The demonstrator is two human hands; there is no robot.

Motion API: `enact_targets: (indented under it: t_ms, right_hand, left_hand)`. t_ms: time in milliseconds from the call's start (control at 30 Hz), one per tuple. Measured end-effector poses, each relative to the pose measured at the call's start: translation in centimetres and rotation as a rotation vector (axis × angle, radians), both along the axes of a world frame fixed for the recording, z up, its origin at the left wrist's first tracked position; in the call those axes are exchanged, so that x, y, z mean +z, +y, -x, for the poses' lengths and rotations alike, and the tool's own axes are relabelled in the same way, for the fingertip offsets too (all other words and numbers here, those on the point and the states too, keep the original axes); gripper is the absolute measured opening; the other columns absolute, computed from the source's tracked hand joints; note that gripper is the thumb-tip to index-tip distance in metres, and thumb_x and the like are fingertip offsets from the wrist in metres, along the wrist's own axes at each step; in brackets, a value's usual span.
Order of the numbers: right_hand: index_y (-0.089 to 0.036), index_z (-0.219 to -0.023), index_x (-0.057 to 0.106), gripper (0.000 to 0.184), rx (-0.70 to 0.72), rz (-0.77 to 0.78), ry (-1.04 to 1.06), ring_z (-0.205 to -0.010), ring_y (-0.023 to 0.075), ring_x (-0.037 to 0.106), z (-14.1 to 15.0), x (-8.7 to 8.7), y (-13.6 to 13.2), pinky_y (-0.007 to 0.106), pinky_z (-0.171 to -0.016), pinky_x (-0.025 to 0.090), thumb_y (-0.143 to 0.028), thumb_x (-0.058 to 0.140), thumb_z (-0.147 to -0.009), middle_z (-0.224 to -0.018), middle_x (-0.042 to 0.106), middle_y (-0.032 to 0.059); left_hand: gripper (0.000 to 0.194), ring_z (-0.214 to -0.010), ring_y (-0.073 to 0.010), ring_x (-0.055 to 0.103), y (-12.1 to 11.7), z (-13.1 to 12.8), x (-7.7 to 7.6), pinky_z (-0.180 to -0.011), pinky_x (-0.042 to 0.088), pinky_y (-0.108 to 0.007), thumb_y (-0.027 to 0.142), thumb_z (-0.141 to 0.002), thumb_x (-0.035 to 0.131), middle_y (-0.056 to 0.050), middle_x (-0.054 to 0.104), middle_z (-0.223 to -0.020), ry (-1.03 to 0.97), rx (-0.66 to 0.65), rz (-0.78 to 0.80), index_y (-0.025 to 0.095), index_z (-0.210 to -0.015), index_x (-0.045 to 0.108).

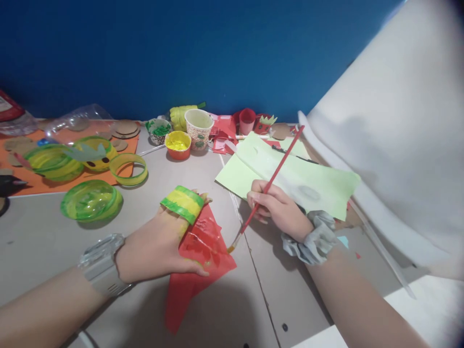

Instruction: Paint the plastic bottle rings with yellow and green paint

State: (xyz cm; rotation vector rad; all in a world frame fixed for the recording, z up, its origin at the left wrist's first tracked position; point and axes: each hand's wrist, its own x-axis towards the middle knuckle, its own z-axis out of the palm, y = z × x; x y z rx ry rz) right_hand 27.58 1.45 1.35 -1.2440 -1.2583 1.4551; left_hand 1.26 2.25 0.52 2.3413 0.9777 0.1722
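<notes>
A green and yellow striped plastic ring [182, 203] sits around the fingers of my left hand [155, 246], so most of them are hidden. A few fingertips show past its far edge, and the thumb stretches over a red paper sheet [208, 249] smeared with wet paint. My right hand [271, 205] pinches a thin red paintbrush [277, 170] by the middle of its handle. The brush slants down to the left, its bristles at the right part of the red sheet, apart from the ring.
Beyond my hands stand a cup of yellow paint [177, 143], a cup of green paint [158, 131] and a patterned paper cup [199, 128]. Painted plastic rings [128, 169] lie at left by orange paper [32, 185]. Light green paper [337, 186] and a large white sheet [395, 121] are at right.
</notes>
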Motion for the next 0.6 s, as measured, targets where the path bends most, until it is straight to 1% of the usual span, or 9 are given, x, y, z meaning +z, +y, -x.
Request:
enact_targets:
  t_ms: [67, 167, 233, 333, 400, 533, 600]
  right_hand:
    - [-0.02, -0.066, 0.042, 0.028, -0.023, -0.011, 0.012, -0.043, 0.0054, 0.035, 0.05, 0.04, 0.01, 0.017, -0.038, 0.033, -0.031, 0.058, -0.086, -0.052, 0.038, -0.0073]
    - [-0.022, -0.071, 0.04, 0.028, -0.084, -0.058, 0.028, -0.045, 0.0063, 0.038, 0.07, 0.02, 0.07, 0.018, -0.043, 0.038, -0.037, 0.054, -0.089, -0.055, 0.037, -0.0081]
    - [-0.021, -0.07, 0.04, 0.028, -0.086, -0.057, 0.02, -0.046, 0.0065, 0.039, 0.03, 0.04, 0.07, 0.019, -0.044, 0.04, -0.036, 0.055, -0.089, -0.055, 0.039, -0.0078]
    - [-0.02, -0.066, 0.042, 0.027, -0.035, -0.009, 0.007, -0.043, 0.0059, 0.036, -0.08, 0.13, -0.03, 0.018, -0.039, 0.035, -0.029, 0.059, -0.086, -0.052, 0.039, -0.007]
    - [-0.019, -0.065, 0.044, 0.027, -0.018, 0.005, 0.016, -0.043, 0.0054, 0.033, -0.08, 0.13, -0.07, 0.017, -0.038, 0.032, -0.028, 0.06, -0.084, -0.052, 0.04, -0.0065]
    - [-0.02, -0.069, 0.042, 0.029, -0.094, -0.067, 0.066, -0.045, 0.0061, 0.035, 0.11, -0.07, 0.0, 0.018, -0.041, 0.038, -0.036, 0.059, -0.088, -0.055, 0.036, -0.0074]
    - [-0.021, -0.07, 0.042, 0.03, -0.129, -0.101, 0.087, -0.047, 0.0063, 0.036, 0.17, -0.15, 0.1, 0.019, -0.043, 0.041, -0.037, 0.06, -0.087, -0.059, 0.037, -0.007]
  left_hand:
    - [0.112, -0.141, -0.0429, 0.026, 0.03, 0.0, 0.12, -0.115, 0.025, -0.057, 0.068, -0.066, 0.069, -0.017, 0.031, -0.152, 0.008, -0.008, 0.006, 0.018, -0.151, 0.018]
    - [0.111, -0.141, -0.0423, 0.026, 0.02, 0.01, 0.26, -0.115, 0.025, -0.055, 0.068, -0.066, 0.07, -0.017, 0.031, -0.152, 0.01, -0.014, -0.001, 0.017, -0.15, 0.02]
    - [0.11, -0.141, -0.0419, 0.026, 0.0, 0.06, 0.25, -0.115, 0.026, -0.055, 0.067, -0.066, 0.07, -0.017, 0.031, -0.152, 0.008, -0.016, -0.002, 0.018, -0.151, 0.02]
    - [0.112, -0.141, -0.0424, 0.024, -0.04, 0.18, 0.12, -0.115, 0.026, -0.055, 0.066, -0.066, 0.07, -0.016, 0.032, -0.152, 0.0, -0.015, -0.004, 0.018, -0.152, 0.017]
    - [0.112, -0.142, -0.042, 0.023, -0.09, 0.25, 0.06, -0.115, 0.026, -0.055, 0.066, -0.067, 0.07, -0.016, 0.031, -0.152, 0.001, -0.011, -0.008, 0.018, -0.152, 0.014]
    - [0.11, -0.142, -0.0417, 0.022, -0.17, 0.16, 0.2, -0.116, 0.024, -0.055, 0.064, -0.069, 0.068, -0.017, 0.029, -0.152, 0.021, -0.017, -0.009, 0.016, -0.152, 0.013]
    - [0.109, -0.141, -0.0423, 0.024, -0.18, 0.04, 0.3, -0.115, 0.025, -0.055, 0.063, -0.069, 0.069, -0.017, 0.031, -0.151, 0.011, -0.016, -0.007, 0.016, -0.151, 0.014]
